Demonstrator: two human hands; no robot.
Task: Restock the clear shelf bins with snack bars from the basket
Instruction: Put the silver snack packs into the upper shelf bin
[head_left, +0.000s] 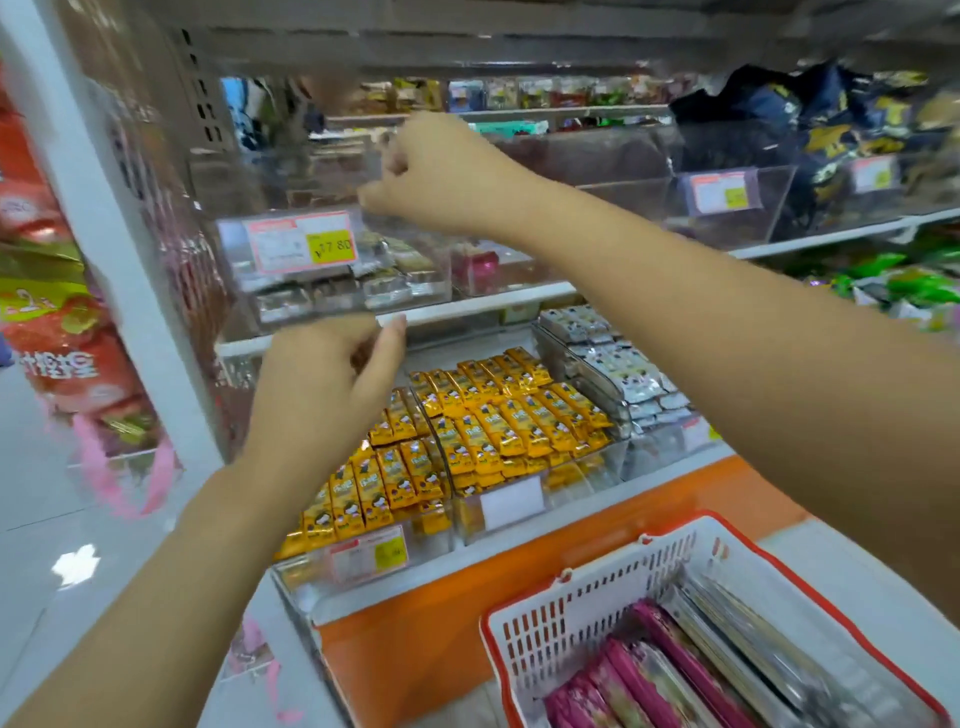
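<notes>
A clear shelf bin (332, 291) with a pink price label (301, 247) sits on the middle shelf and has silver and brown snack bars lying at its bottom. My right hand (436, 171) is up at the bin's top rim with curled fingers and its thumb at the rim. Motion blur hides whether it grips anything. My left hand (332, 379) hovers just below the bin by the shelf edge, fingers loosely curled and empty. A white basket with a red rim (561, 613) at the bottom right holds pink snack bars (654, 670) and silver ones (753, 634).
Below are clear bins of yellow bars (483, 431) and grey-silver packets (618, 374). An orange ledge (415, 639) runs in front of them. More clear bins (727, 197) with dark bags stand to the right. A white shelf post (119, 260) and hanging red snack bags (47, 322) are on the left.
</notes>
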